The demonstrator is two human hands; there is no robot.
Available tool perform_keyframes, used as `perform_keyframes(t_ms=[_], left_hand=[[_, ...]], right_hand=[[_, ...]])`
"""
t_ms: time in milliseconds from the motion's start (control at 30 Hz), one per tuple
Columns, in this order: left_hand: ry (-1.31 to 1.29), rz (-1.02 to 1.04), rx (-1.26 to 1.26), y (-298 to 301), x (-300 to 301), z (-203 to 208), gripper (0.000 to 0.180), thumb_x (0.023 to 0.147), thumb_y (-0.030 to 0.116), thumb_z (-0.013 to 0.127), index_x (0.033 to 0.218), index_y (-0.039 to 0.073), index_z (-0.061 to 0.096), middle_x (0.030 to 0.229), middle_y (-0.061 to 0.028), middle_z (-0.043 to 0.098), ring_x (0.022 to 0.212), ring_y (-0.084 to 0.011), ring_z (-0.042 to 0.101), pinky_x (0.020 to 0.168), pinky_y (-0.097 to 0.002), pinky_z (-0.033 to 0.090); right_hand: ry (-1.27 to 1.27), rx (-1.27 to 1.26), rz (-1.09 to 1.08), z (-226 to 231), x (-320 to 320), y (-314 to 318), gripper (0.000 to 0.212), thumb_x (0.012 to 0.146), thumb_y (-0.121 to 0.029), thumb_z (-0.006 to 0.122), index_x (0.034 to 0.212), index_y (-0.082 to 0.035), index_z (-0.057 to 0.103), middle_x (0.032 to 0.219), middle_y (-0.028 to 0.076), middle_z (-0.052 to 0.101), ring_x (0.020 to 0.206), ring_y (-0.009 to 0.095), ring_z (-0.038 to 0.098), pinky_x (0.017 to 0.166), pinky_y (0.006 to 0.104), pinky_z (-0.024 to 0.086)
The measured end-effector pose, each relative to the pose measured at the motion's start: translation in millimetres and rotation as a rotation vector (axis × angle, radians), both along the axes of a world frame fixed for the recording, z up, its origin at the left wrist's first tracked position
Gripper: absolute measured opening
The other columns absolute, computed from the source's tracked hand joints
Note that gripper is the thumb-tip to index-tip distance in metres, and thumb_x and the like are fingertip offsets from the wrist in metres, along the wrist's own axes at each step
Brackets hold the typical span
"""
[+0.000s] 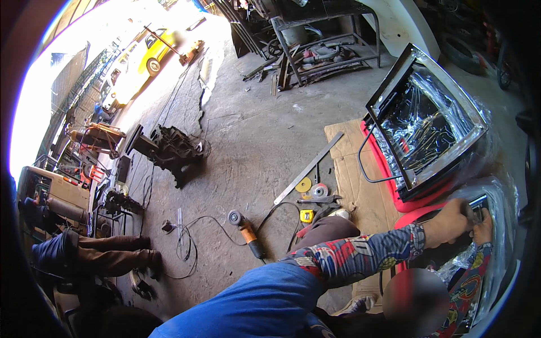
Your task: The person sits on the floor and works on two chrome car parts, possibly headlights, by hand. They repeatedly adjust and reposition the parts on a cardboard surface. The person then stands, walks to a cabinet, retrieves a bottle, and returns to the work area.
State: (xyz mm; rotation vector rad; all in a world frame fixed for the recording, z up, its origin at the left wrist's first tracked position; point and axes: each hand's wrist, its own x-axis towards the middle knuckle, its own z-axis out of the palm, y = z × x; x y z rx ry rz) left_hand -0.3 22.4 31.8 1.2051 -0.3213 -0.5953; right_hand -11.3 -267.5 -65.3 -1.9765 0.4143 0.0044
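Blurred patch between patterned sleeves, grip of left hand and right hand unclear

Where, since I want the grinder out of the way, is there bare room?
On the concrete floor, between the dark machine part and the ruler. Also a strip of cardboard between the ruler and the upper door. It's crowded by the ruler's lower end: yellow disc, tape measure, grinder.

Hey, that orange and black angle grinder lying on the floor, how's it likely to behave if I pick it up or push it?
The angle grinder is probably heavy for its size, given how chunky it looks. It may rock or roll when pushed, since its handle end seems rounded. The dark cord lying close by could snag it.
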Motion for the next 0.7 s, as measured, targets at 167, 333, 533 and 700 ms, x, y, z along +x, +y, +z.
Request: perform_keyframes(t_ms=[167,333,533,700], left_hand=[[0.776,0.028,-0.407,8.4,-16.4,-3.4,0.029,0.097,0.038,0.062,0.104,0.010,0.056,0.086,0.0013,0.059,0.065,-0.0066,0.058,0.059,-0.0205,0.054],[0.690,-0.002,-0.446,-3.2,-23.7,1.8,0.033,0.100,0.046,0.051,0.096,0.013,0.053,0.080,0.0013,0.058,0.059,-0.0088,0.059,0.051,-0.0218,0.051],[0.432,0.025,-0.235,-7.3,-8.5,21.6,0.025,0.099,0.026,0.051,0.113,0.010,0.038,0.083,-0.0072,0.057,0.052,-0.0152,0.058,0.041,-0.0282,0.046],[-0.011,0.033,0.069,-14.7,16.7,25.7,0.045,0.091,0.006,0.060,0.125,0.006,0.031,0.099,-0.0172,0.056,0.066,-0.0238,0.060,0.049,-0.0333,0.052]], right_hand=[[0.074,-0.030,0.002,12.3,2.2,12.6,0.077,0.072,-0.017,0.081,0.136,0.001,0.042,0.090,0.006,0.063,0.055,0.011,0.052,0.040,0.0246,0.037],[0.059,-0.067,-0.049,12.1,0.2,12.7,0.081,0.073,-0.019,0.082,0.138,0.003,0.040,0.094,0.007,0.062,0.059,0.011,0.053,0.043,0.0261,0.040],[0.069,0.074,0.018,13.1,-0.9,8.5,0.045,0.086,-0.013,0.069,0.127,-0.004,0.051,0.106,0.009,0.063,0.095,0.019,0.063,0.075,0.0311,0.054],[0.142,-0.238,-0.080,22.3,-3.5,15.6,0.066,0.077,-0.014,0.072,0.137,-0.002,0.047,0.103,0.014,0.066,0.083,0.022,0.065,0.072,0.0349,0.054]])
